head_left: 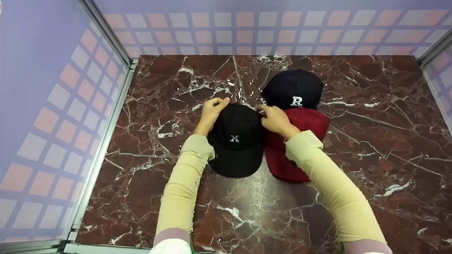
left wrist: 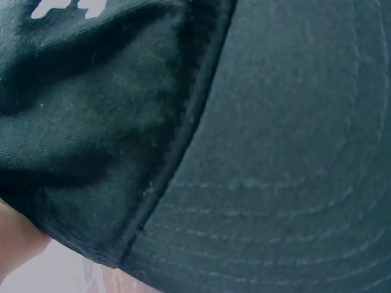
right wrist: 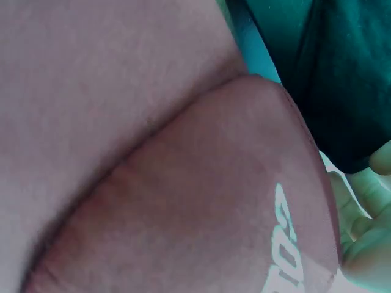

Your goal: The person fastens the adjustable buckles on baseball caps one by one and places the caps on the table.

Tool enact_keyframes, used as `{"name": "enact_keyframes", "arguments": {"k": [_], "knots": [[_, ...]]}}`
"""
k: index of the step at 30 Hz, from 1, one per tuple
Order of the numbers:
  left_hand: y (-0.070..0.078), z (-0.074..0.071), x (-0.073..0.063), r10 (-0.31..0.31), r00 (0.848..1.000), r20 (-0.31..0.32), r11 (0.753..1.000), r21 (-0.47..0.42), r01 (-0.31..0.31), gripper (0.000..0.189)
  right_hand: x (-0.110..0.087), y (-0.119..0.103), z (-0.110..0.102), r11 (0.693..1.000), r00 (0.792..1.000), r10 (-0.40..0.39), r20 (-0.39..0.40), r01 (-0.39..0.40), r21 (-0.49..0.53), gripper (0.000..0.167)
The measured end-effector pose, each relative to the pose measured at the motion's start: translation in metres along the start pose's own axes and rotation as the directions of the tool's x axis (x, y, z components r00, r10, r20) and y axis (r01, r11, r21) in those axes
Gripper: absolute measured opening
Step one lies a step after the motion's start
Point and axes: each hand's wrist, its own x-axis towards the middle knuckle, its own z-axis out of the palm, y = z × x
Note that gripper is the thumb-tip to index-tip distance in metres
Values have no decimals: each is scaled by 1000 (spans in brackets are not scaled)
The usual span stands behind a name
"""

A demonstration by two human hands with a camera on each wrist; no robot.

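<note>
A black cap (head_left: 237, 121) with a small pale emblem lies brim toward me on the table. My left hand (head_left: 210, 113) pinches its back left edge, and in the left wrist view the hand (left wrist: 18, 241) shows only in part beside the cap's crown (left wrist: 79, 134). My right hand (head_left: 276, 121) pinches the back right edge; in the right wrist view, thumb and fingers meet at the black cloth (right wrist: 348, 79). Partly beneath the right hand and forearm is a red cap (head_left: 308, 124), whose white lettering (right wrist: 284, 244) shows in the right wrist view.
Behind the red cap sits a dark navy cap (head_left: 295, 86) with a white R, touching it. The table (head_left: 379, 147) is dark red marble pattern. Purple panels with pale squares (head_left: 244, 33) stand at the back and both sides, with metal framing (head_left: 101, 145).
</note>
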Motion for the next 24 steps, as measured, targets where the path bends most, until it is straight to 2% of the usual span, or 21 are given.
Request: {"name": "enact_keyframes", "arguments": {"k": [3, 9, 11, 13, 15, 18, 21, 24], "knots": [[1, -3, 1, -16, 1000, 17, 999, 30, 15, 26, -1, 2, -2, 999, 1000, -16, -7, 16, -51, 40], [3, -19, 2, -73, 989, 130, 988, 143, 54, 34, -4, 13, -15, 997, 999, -36, -37, 33, -73, 37], [6, -25, 3, -78, 984, 163, 975, 220, 41, 33, -4, 17, -23, 995, 997, -44, -59, 39, -88, 35], [13, -31, 4, -71, 979, 189, 946, 323, 6, 35, -5, 20, -32, 992, 994, -61, -86, 51, -114, 32], [23, -35, 6, -55, 977, 208, 888, 458, -47, 37, -4, 21, -44, 989, 992, -65, -107, 50, -137, 31], [42, -40, 11, -29, 972, 234, 762, 635, -130, 41, -4, 24, -63, 983, 988, -82, -134, 57, -176, 30], [59, -43, 17, -3, 967, 256, 594, 778, -204, 43, -4, 27, -83, 973, 981, -102, -163, 64, -221, 29], [71, -47, 22, 66, 956, 286, 407, 867, -288, 43, -5, 32, -100, 960, 964, -139, -228, 74, -271, 26]]}}
